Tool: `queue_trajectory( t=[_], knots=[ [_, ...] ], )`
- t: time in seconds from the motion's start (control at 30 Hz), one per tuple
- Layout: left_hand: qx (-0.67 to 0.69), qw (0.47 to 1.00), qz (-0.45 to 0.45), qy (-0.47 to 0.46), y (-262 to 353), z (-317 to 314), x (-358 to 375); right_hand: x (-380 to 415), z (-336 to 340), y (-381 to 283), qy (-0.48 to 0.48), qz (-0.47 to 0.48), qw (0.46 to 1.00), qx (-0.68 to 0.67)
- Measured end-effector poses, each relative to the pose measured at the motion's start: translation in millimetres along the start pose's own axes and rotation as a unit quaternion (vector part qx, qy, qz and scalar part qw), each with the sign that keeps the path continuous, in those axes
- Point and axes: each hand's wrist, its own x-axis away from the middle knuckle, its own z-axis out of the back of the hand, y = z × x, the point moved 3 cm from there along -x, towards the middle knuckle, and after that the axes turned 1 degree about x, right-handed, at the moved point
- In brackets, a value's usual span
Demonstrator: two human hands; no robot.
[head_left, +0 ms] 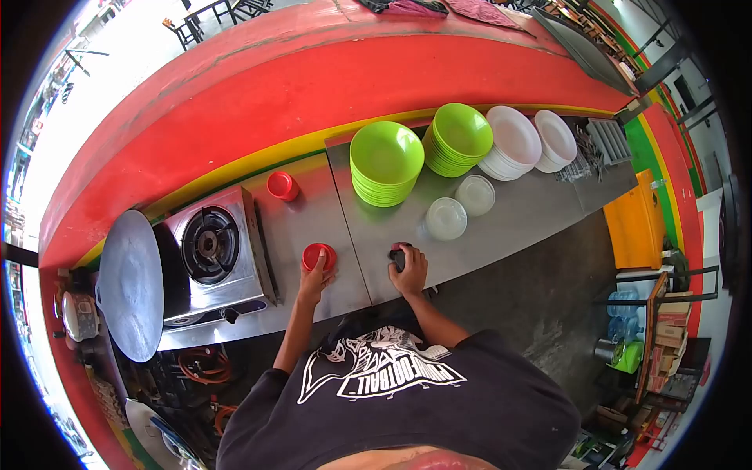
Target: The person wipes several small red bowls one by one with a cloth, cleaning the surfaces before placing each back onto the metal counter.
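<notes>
My left hand [316, 283] is closed around the near side of a red plastic cup [327, 252], which stands upright on the metal counter [329, 291]. Further back stands a second red cup [283, 186], apart from both hands. My right hand [410, 272] is closed on a small dark thing with a pinkish bit [398, 252], resting at the counter top; its kind is hidden by my fingers. Beyond that hand are two clear stacks of bowls or cups, the nearer stack [446, 219] and the farther stack [475, 195].
Tall stacks of green bowls [385, 163] and white bowls [512, 141] line the back. Metal cutlery [589, 160] lies at far right. Left of me are a gas stove [211, 243] and a large wok [131, 286]. A red wall [313, 94] bounds the counter's back.
</notes>
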Motion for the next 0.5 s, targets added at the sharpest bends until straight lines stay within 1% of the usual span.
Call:
queue_trajectory(
  t=[0.07,0.1,0.17,0.27,0.37,0.5],
  knots=[
    [-0.066,0.992,-0.012,0.109,18,-6,14,-5,-3,3,0.003,0.002,1.000,-0.003],
    [-0.105,0.980,-0.055,0.163,8,-4,19,2,7,4,0.006,0.007,1.000,0.001],
    [-0.193,0.928,-0.144,0.284,3,6,12,1,6,-3,0.012,0.011,1.000,-0.012],
    [-0.152,0.897,-0.291,0.298,4,4,14,3,9,-4,0.012,0.016,1.000,-0.013],
    [-0.140,0.884,-0.343,0.284,6,2,9,4,9,-6,0.018,0.020,0.999,-0.024],
    [-0.095,0.885,-0.369,0.266,6,-1,8,5,8,-5,0.018,0.023,0.999,-0.031]
  ],
)
